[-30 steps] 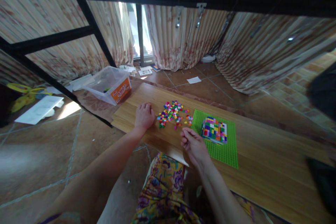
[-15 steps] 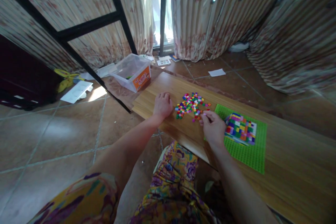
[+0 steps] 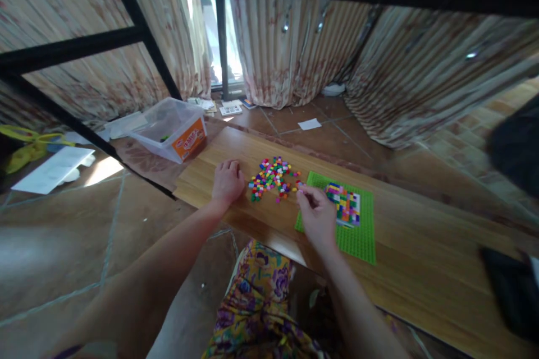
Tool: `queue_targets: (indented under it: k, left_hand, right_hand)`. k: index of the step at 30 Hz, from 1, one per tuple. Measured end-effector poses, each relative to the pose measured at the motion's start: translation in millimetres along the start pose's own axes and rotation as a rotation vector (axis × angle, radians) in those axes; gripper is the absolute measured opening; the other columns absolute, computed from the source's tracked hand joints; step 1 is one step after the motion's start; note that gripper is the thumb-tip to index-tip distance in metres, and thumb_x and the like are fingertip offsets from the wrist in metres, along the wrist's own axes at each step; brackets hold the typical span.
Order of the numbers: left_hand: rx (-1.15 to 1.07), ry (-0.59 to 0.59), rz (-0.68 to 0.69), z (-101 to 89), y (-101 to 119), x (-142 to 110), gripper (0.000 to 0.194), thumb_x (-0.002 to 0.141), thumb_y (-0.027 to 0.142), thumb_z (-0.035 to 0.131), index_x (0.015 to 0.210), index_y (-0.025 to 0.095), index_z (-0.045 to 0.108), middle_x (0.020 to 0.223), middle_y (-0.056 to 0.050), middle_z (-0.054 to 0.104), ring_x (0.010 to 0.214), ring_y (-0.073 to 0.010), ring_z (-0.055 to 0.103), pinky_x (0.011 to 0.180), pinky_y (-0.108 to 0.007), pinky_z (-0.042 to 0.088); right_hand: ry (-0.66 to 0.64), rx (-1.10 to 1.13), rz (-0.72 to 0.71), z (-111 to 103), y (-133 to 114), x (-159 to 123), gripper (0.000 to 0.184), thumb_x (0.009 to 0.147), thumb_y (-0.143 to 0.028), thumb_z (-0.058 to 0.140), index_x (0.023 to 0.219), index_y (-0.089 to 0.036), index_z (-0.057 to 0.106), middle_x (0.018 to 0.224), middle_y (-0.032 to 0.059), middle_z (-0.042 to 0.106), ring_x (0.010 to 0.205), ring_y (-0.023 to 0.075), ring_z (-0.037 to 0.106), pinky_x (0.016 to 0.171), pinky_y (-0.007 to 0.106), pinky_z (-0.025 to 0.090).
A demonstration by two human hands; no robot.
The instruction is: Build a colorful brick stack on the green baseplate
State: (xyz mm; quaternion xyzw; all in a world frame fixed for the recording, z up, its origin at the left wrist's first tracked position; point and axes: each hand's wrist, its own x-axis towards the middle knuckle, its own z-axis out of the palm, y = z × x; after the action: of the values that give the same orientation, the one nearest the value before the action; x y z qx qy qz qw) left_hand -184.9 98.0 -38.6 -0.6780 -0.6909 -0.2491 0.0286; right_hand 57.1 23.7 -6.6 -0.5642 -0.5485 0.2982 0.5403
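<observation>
My right hand (image 3: 319, 213) pinches a tiny pink toy brick (image 3: 300, 191) between thumb and forefinger, above the left edge of the green baseplate (image 3: 357, 244). Across the middle of that plate lies a patch of multicoloured bricks (image 3: 346, 205), partly covered by my right hand. Left of the plate, small loose bricks (image 3: 273, 174) in many colours are spread in a pile on the wooden table (image 3: 421, 235). My left hand (image 3: 228, 182) rests on the table just left of the pile, fingers curled in, apart from the bricks.
A clear plastic box (image 3: 168, 129) with an orange label stands beyond the table's left end. On the right of the table lies a dark flat object (image 3: 507, 286). Black metal bars (image 3: 143, 33) cross in front of the curtains (image 3: 278, 50). Papers (image 3: 309, 124) lie on the tiled floor.
The camera view has swung to the right, bringing in the dark object on the table. My right hand still pinches the pink brick near the plate's left edge; my left hand stays beside the pile.
</observation>
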Motion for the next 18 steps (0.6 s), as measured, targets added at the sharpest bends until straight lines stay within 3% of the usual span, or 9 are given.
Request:
queue_targets:
  k: [5, 10, 13, 18]
  left_hand:
    - [0.003, 0.015, 0.020, 0.8, -3, 2, 0.029, 0.088, 0.023, 0.046, 0.109, 0.013, 0.064, 0.115, -0.016, 0.066, 0.111, -0.0303, 0.058, 0.101, -0.046, 0.045]
    - [0.003, 0.024, 0.047, 1.8, -5, 3, 0.029, 0.088, 0.023, 0.044, 0.107, 0.013, 0.063, 0.113, -0.017, 0.066, 0.110, -0.0313, 0.058, 0.100, -0.047, 0.044]
    - [0.020, 0.035, 0.053, 2.9, -6, 4, 0.030, 0.088, 0.024, 0.044, 0.107, 0.012, 0.064, 0.113, -0.017, 0.066, 0.109, -0.0314, 0.058, 0.100, -0.046, 0.045]
    - [0.020, 0.043, 0.066, 3.5, -7, 4, 0.029, 0.088, 0.024, 0.045, 0.106, 0.014, 0.064, 0.112, -0.016, 0.066, 0.109, -0.0309, 0.059, 0.101, -0.047, 0.044]
  right_hand:
    - [0.120, 0.049, 0.113, -48, -11, -18, 0.029, 0.086, -0.044, 0.064, 0.100, -0.020, 0.072, 0.084, 0.0041, 0.074, 0.071, 0.0175, 0.069, 0.068, 0.032, 0.056]
    - [0.185, -0.185, 0.095, -92, 2, -5, 0.029, 0.086, -0.045, 0.063, 0.096, -0.020, 0.074, 0.094, 0.0074, 0.076, 0.084, 0.0213, 0.071, 0.079, 0.036, 0.055]
    - [0.188, -0.287, 0.053, -101, 10, 10, 0.028, 0.085, -0.045, 0.062, 0.091, -0.020, 0.074, 0.094, 0.0074, 0.076, 0.084, 0.0208, 0.069, 0.079, 0.035, 0.053]
    - [0.157, -0.360, -0.039, -96, 26, 29, 0.029, 0.085, -0.048, 0.062, 0.085, -0.022, 0.076, 0.091, 0.0059, 0.073, 0.087, 0.0211, 0.064, 0.082, 0.037, 0.049]
